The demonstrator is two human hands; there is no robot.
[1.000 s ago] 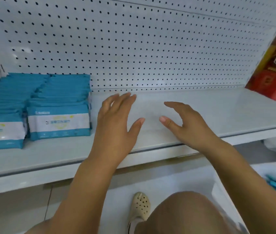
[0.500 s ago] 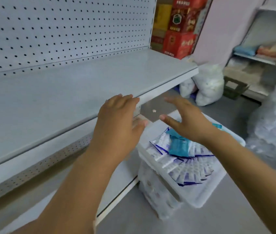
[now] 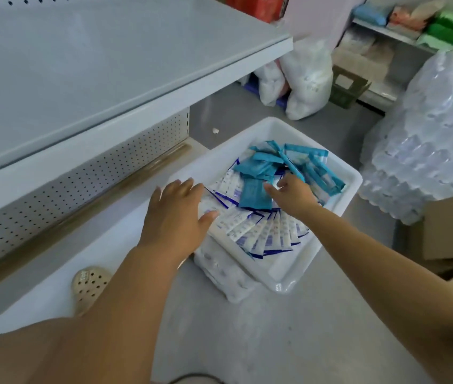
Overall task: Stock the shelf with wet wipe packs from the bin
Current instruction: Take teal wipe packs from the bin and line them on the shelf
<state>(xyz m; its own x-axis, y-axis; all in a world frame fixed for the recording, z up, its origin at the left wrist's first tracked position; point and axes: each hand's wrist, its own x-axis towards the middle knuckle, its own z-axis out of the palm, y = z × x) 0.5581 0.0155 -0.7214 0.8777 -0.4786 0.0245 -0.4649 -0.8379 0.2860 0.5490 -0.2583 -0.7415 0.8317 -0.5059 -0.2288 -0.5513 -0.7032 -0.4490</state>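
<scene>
A white plastic bin [image 3: 293, 275] stands on the floor to the right of the grey shelf [image 3: 86, 67]. Inside it lie teal wet wipe packs [image 3: 255, 194] on top of a fan of white and blue packs [image 3: 264, 234]. My right hand [image 3: 291, 196] reaches into the bin with loosely spread fingers, its thumb touching a teal pack; it grips nothing. My left hand [image 3: 176, 214] hovers flat over the bin's left rim, fingers straight and holding nothing.
The bin sits on a wrapped white bundle [image 3: 225, 275]. Shrink-wrapped water bottles [image 3: 430, 139] are stacked at the right, a cardboard box [image 3: 450, 231] below them. White sacks [image 3: 303, 76] lie behind the bin. My shoe [image 3: 90, 285] rests by the lower shelf base.
My view swung from the shelf down and right to the bin. Both hands left the shelf surface and moved down over the bin, the right one reaching the teal packs.
</scene>
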